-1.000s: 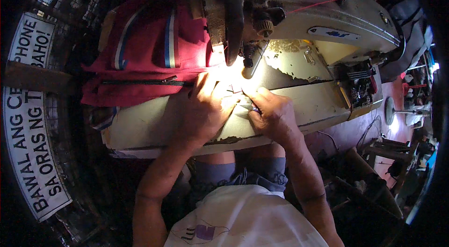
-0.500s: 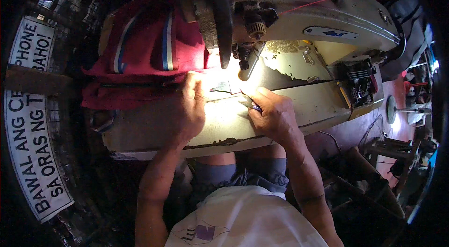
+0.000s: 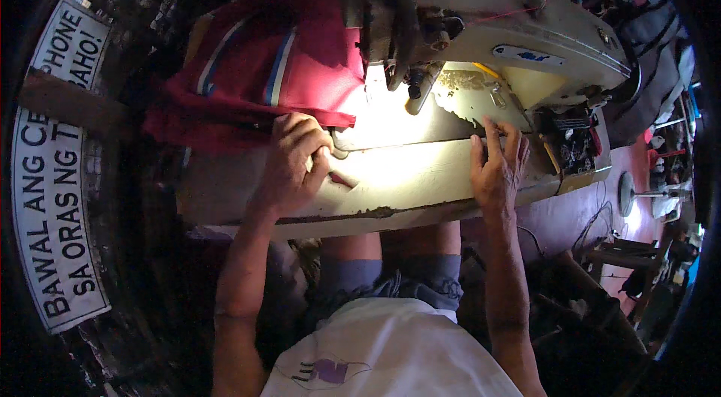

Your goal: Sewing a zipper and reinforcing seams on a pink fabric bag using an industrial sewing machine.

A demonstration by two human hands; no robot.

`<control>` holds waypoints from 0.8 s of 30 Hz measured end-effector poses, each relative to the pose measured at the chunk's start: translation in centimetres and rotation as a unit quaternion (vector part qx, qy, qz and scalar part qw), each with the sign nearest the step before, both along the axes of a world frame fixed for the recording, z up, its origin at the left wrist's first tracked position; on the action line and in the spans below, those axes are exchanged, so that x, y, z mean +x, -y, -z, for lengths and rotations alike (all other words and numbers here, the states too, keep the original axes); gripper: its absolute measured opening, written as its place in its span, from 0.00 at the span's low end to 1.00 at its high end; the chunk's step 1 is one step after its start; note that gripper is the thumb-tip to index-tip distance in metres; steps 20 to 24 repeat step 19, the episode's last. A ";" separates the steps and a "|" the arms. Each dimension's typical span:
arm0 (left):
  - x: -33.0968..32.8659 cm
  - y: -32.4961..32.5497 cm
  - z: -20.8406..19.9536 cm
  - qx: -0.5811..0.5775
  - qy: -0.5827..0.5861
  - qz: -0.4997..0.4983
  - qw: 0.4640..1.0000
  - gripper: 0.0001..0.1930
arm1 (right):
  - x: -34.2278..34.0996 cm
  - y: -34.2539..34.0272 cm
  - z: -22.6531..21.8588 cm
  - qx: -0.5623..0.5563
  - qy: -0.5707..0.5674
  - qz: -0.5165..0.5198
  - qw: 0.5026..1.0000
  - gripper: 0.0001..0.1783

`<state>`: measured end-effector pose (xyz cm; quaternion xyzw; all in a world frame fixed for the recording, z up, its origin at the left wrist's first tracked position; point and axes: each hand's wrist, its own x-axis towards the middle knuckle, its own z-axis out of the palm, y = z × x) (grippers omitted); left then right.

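Right hand [image 3: 496, 168] has shifted off the seam to the table's [image 3: 420, 179] right side, fingers spread flat, holding nothing | left hand [image 3: 294, 164] curled, gripping red fabric [image 3: 293, 59] edge beside the sewing machine [image 3: 481, 14] (needle area overexposed) | 2-handed guiding paused, likely repositioning cloth

your left hand [image 3: 294, 164] has moved left from the lit work area to the edge of the red fabric [image 3: 278, 74], fingers curled. your right hand [image 3: 497, 168] has shifted right, now flat beside the sewing machine [image 3: 496, 18] base.
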<state>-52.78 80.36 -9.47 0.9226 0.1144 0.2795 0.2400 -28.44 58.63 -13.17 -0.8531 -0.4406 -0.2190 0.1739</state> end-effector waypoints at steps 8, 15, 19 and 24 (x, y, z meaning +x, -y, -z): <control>-2.3 -0.3 -0.5 -0.028 0.063 -0.092 0.993 0.15 | 0.3 0.2 0.8 0.041 -0.065 -0.027 0.997 0.17; -5.4 -6.4 -1.0 0.180 -0.177 -0.193 0.948 0.16 | 0.1 0.2 0.6 0.056 -0.054 -0.026 0.997 0.17; -7.0 -8.4 -0.2 0.149 -0.223 -0.205 0.941 0.13 | 0.1 0.5 0.4 0.047 -0.024 -0.048 0.997 0.17; -7.0 -8.4 -0.2 0.149 -0.223 -0.205 0.941 0.13 | 0.1 0.5 0.4 0.047 -0.024 -0.048 0.997 0.17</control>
